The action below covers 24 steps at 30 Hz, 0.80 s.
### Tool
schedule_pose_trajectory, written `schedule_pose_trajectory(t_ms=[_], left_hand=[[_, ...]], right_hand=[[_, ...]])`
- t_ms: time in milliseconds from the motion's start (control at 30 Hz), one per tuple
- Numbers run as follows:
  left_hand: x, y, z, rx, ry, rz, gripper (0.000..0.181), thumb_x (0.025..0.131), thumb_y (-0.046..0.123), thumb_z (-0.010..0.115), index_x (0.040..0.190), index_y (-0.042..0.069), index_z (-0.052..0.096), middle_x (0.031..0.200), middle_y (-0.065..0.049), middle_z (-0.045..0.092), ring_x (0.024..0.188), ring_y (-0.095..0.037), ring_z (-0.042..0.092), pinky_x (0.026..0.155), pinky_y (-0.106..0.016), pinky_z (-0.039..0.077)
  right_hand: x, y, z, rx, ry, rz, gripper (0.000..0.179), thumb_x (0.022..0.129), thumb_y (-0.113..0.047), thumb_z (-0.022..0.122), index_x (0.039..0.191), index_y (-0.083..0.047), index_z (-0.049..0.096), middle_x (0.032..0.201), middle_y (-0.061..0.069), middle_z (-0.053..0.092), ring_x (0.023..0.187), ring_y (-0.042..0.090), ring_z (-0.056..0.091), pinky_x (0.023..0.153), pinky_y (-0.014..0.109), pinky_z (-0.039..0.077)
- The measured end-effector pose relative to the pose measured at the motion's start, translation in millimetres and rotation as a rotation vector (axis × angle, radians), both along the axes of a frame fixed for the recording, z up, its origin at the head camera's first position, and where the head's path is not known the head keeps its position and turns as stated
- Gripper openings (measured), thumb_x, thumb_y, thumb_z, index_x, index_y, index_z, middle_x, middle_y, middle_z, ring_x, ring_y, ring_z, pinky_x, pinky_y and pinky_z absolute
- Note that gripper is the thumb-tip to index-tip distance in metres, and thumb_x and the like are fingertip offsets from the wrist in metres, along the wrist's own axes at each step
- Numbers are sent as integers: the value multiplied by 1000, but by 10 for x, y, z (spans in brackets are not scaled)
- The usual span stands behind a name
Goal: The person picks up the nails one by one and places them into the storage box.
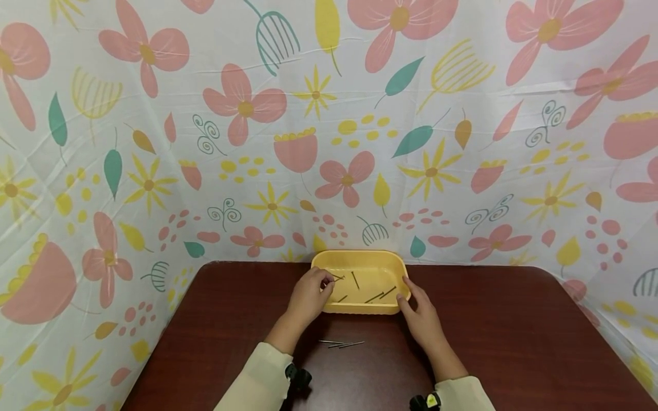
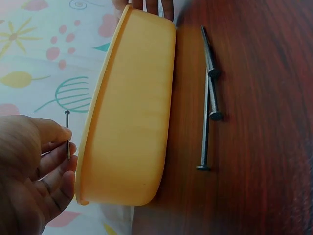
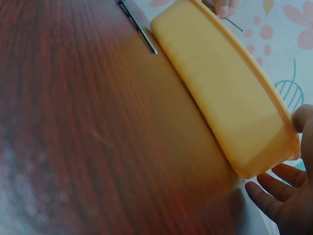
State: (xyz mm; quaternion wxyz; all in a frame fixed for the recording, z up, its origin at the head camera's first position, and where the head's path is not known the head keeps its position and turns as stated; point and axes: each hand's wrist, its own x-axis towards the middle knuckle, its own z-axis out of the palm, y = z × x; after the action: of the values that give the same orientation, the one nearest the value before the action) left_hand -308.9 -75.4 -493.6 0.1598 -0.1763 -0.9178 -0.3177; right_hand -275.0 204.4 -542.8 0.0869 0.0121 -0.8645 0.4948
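Observation:
Over the left end of a yellow plastic tray (image 1: 360, 309), my left hand (image 1: 307, 295) pinches a nail (image 2: 67, 122) between thumb and fingers. In the left wrist view that nail stands beside the tray's rim, head up. Several more nails (image 1: 355, 279) lie scattered on the tray's floor. My right hand (image 1: 424, 321) holds the tray's right end, its thumb (image 3: 302, 116) at the rim and its other fingers spread along the outer wall. On the table in front of the tray, a few larger nails (image 1: 343, 344) lie close together, partly crossing.
The dark reddish-brown table (image 1: 514, 337) has rounded far corners. A white cloth with printed flowers (image 1: 347, 180) hangs right behind the tray and along the sides. Black wrist cameras (image 1: 298, 377) are strapped over the pale sleeves (image 1: 257, 377).

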Motion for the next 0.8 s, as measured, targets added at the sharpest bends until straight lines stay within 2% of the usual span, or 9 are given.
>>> schedule_pose_trajectory(t_ms=[267,333,400,467,533,667,800], left_hand=[[-54,-19,-5,-5,15,20,5,96,19,70,94,14,71,91,1,63,82,-13,61,69,-24,50],[-61,-20,-7,7,10,25,12,97,21,70,104,13,72,99,-1,65,90,-17,63,74,-29,53],[-63,-21,-12,23,-2,30,26,97,24,70,120,11,69,114,-6,65,104,-23,62,83,-37,55],[-64,-22,-16,45,-18,34,43,96,27,71,135,11,62,129,-10,61,119,-30,58,93,-45,54],[-61,-27,-19,60,-30,36,54,96,30,72,144,12,55,140,-12,55,130,-34,52,100,-50,51],[-51,-37,-16,80,-42,27,63,95,31,72,150,15,48,148,-13,50,137,-37,47,104,-54,48],[-27,-45,5,85,-34,16,63,96,31,72,151,17,47,149,-13,49,138,-37,47,105,-55,47]], right_hand=[[1,0,-4,11,16,-1,57,106,-35,52,158,-14,37,160,20,36,148,43,32,116,66,28],[0,1,-9,10,17,-1,58,106,-36,52,157,-14,37,160,20,36,148,43,32,116,66,28],[-2,3,-13,10,17,-1,58,106,-36,52,157,-14,37,159,20,36,148,43,32,116,66,28],[-3,3,-13,8,18,0,57,106,-35,52,158,-14,37,160,20,36,148,43,31,116,66,28],[-6,3,-13,6,17,1,57,106,-33,53,158,-14,37,160,20,36,149,43,31,116,66,28],[-11,1,-13,8,14,-1,57,106,-32,53,158,-14,37,160,20,36,149,42,31,117,65,27],[-14,2,-19,5,3,-5,57,106,-33,53,158,-15,37,160,19,36,149,42,31,117,65,27]])
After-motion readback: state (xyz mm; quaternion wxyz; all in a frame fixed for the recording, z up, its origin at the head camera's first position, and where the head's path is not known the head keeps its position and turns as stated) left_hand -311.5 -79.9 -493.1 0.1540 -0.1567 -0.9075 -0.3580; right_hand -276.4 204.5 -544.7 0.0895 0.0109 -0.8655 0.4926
